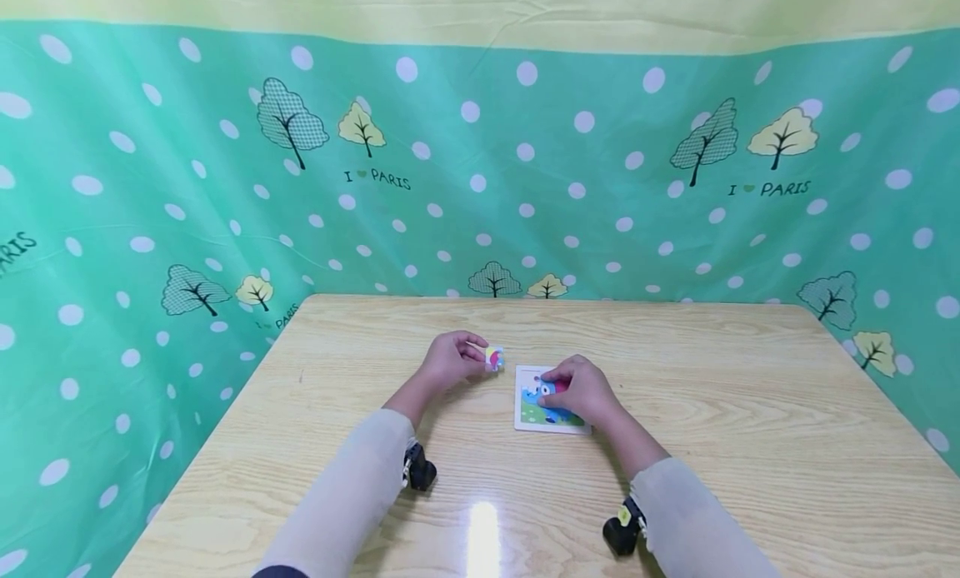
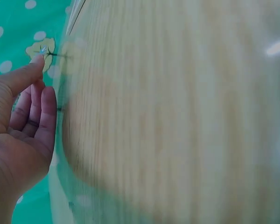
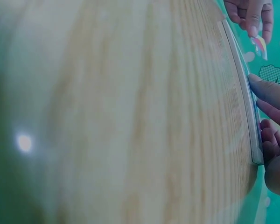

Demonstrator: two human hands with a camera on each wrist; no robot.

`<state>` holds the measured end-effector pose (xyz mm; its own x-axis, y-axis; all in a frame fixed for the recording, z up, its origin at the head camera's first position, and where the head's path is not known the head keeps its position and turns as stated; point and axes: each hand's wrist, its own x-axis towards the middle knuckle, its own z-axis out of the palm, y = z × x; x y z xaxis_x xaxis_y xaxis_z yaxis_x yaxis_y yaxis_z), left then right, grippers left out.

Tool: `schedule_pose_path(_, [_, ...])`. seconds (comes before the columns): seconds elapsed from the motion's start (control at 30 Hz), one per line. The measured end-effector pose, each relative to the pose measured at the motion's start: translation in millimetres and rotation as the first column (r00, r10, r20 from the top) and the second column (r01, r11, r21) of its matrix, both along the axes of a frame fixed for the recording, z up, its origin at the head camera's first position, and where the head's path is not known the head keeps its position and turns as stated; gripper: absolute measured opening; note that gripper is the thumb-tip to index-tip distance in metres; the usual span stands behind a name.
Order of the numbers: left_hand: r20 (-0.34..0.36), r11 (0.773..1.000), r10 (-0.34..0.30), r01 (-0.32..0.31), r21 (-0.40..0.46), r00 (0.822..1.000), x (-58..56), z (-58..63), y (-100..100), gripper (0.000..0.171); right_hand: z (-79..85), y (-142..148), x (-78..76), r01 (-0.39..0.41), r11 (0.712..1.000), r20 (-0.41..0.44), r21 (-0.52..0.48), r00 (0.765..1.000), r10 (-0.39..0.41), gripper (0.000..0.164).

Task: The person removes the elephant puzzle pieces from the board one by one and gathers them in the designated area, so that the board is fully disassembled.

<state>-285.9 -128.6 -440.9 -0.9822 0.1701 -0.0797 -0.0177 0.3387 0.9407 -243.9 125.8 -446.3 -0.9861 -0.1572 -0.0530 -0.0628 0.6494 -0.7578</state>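
Observation:
My left hand (image 1: 452, 361) pinches a small jigsaw puzzle piece (image 1: 494, 359) at its fingertips, just above the table. Yellow, pink and blue print shows on the piece, and the right wrist view shows the piece (image 3: 259, 47) hanging from the fingertips. To its right, a square puzzle board (image 1: 528, 416) with a white border and a blue cartoon animal lies flat. My right hand (image 1: 588, 392) is over the board's right part, thumb and forefinger set around a piece with pink print on its surface. That hand hides much of the picture.
A wooden table (image 1: 360, 345) with a glossy top carries the board. Behind and left of it hangs a green dotted curtain (image 1: 450, 178) printed with trees. Small black cameras (image 1: 420, 470) are strapped at both wrists, over grey sleeves (image 1: 348, 486).

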Motion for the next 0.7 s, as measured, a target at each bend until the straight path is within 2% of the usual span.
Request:
schedule_pose_path(0.43, [-0.051,0.997,0.051,-0.054,-0.06,0.997,-21.9,-5.2,-7.0,0.033,-2.8,0.5,-1.5,0.004,1.0,0.005,-0.021,1.0,-0.004,0.032])
schedule_pose_path(0.7, [-0.046,0.996,0.067,-0.07,-0.061,0.997,-32.4,-6.7,-10.3,0.036,-2.5,1.1,-2.3,0.013,1.0,0.012,-0.023,1.0,-0.012,0.032])
